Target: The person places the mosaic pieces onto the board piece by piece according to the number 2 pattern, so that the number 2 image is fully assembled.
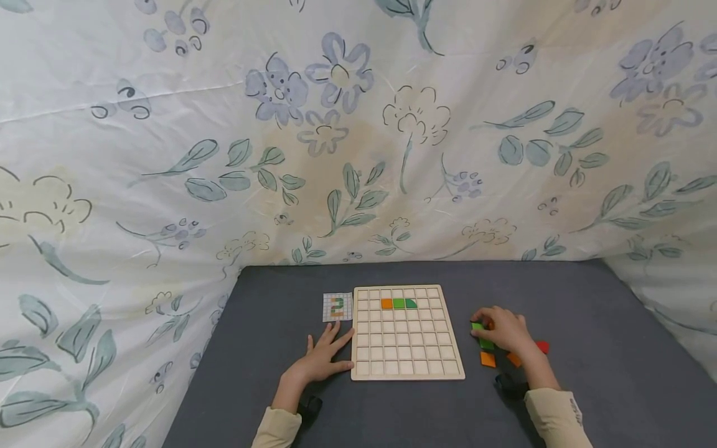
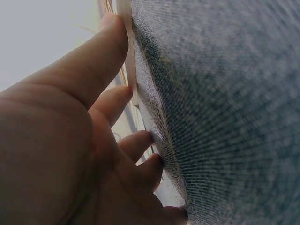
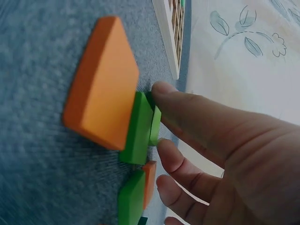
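A pale wooden grid board (image 1: pixel 407 332) lies on the table, with an orange square tile (image 1: pixel 387 303), a bright green square tile (image 1: pixel 399 303) and a dark green rounded-corner tile (image 1: pixel 411 303) side by side in its second row. My left hand (image 1: pixel 320 361) is spread at the board's left side, thumb and a finger touching its edge. To the right of the board, my right hand (image 1: pixel 505 330) pinches a bright green tile (image 3: pixel 155 125) between thumb and forefinger, just above the loose tiles. Another green tile (image 3: pixel 138 131) lies right beneath it.
A small pattern card (image 1: pixel 337 307) with a coloured figure lies by the board's upper left corner. Around my right hand are loose tiles, among them an orange tile (image 1: pixel 488 359) and a red tile (image 1: pixel 542 346). Flowered cloth (image 1: pixel 358 143) hangs behind the dark table (image 1: pixel 235 373).
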The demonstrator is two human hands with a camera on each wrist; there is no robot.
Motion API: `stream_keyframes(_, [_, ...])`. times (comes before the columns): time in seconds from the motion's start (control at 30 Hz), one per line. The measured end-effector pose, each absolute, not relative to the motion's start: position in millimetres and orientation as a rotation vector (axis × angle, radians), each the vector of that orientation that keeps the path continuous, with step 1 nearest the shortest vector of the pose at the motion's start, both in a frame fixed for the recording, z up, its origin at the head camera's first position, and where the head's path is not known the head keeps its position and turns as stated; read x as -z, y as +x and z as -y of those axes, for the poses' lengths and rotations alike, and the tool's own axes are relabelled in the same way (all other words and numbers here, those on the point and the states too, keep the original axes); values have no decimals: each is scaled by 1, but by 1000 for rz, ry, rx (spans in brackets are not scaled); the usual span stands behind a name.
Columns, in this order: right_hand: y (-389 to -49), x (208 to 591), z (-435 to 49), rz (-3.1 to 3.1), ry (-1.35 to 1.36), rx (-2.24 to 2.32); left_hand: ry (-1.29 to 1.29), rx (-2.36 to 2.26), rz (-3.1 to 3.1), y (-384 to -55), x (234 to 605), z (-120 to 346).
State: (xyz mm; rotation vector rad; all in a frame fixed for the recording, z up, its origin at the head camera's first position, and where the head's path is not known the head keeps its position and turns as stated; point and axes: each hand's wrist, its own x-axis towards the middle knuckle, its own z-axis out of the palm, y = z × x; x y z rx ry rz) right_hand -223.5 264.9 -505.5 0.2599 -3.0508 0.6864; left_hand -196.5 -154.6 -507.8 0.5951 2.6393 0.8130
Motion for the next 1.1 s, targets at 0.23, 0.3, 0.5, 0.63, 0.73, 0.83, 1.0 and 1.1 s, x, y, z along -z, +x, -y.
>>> stream_keyframes(0.23, [-221, 502, -268, 3061, 234, -653, 601, -813, -2636, -197, 508, 155])
stream_keyframes(0.3, [-220, 501, -268, 3058, 213, -644, 602, -804, -2638, -197, 508, 156])
stream_keyframes(0.5, [-218, 500, -269, 3049, 199, -641, 612, -781, -2644, -198, 511, 156])
stream_keyframes(0.63, [-219, 502, -268, 3038, 207, -639, 611, -792, -2645, -198, 510, 156])
stream_keyframes(0.73, [-220, 504, -267, 3018, 215, -634, 609, -799, -2641, -198, 509, 156])
stream_keyframes(0.83, [-220, 505, -266, 3002, 223, -626, 608, -800, -2637, -198, 508, 155])
stream_keyframes(1.0, [-218, 503, -265, 2995, 255, -594, 606, -795, -2632, -198, 508, 156])
stream_keyframes(1.1, [-218, 503, -264, 2990, 272, -573, 606, -793, -2629, -198, 509, 156])
